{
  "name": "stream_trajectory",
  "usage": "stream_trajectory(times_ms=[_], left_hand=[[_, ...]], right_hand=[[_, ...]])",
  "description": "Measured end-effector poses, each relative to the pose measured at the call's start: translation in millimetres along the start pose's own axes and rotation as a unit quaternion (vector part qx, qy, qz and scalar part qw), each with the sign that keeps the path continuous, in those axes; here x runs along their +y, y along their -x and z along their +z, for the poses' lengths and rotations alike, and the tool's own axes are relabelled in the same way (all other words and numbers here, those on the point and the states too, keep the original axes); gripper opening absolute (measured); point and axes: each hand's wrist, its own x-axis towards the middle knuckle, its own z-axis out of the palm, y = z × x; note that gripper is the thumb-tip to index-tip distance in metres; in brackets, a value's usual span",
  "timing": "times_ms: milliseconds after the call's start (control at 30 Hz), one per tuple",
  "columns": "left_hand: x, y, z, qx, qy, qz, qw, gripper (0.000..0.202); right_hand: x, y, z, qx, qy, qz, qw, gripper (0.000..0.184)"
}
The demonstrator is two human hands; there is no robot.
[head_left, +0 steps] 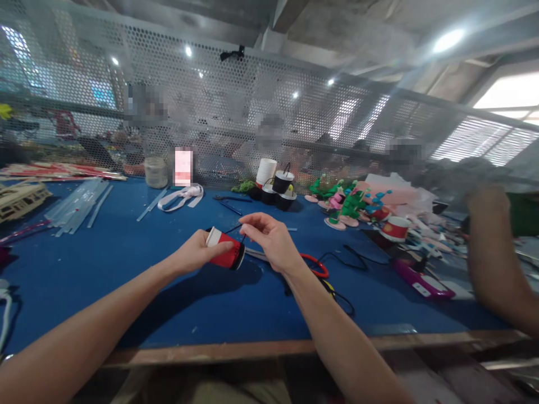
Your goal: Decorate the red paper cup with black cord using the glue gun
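Well, left hand [196, 249]: on my feed, grip holds red cup [223, 258]
Right hand [270, 240]: grip pinches black cord [233, 228]

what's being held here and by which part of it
The left grip holds a red-and-white cup by its side wall; the right grip seems to pinch a thin black cord at its raised part.

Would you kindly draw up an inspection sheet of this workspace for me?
Surface: blue tabletop, brown front edge.
Items in hand: tilted red, white and black cup; thin black cord.
Clutter: translucent plastic strips, left; green figures on round pink bases, right.
Hands: left hand grips the cup; right hand pinches the cord.
Cables: thin dark loops right of the right hand; type unclear.
Surroundings: grey perforated screen behind; another person's arm, far right.
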Motion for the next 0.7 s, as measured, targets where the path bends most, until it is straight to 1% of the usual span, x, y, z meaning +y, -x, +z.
stream_trajectory(times_ms=[167, 267, 467, 700], left_hand=[[4, 0, 1.2, 0.017, 0.022, -0.041, 0.999, 0.039], [7, 1, 2.0, 0.015, 0.028, -0.050, 0.998, 0.038], [9, 2, 2.5, 0.000, 0.044, -0.035, 0.998, 0.036], [8, 3, 2.2, 0.000, 0.034, -0.015, 0.999, 0.036]], right_hand=[[4, -1, -1, 0.047, 0.002, 0.010, 0.999, 0.016], [7, -3, -2, 0.058, 0.019, 0.002, 0.998, 0.017], [13, -5, -3, 0.061, 0.051, 0.010, 0.997, 0.017], [15, -7, -2, 0.052, 0.066, 0.019, 0.996, 0.016]])
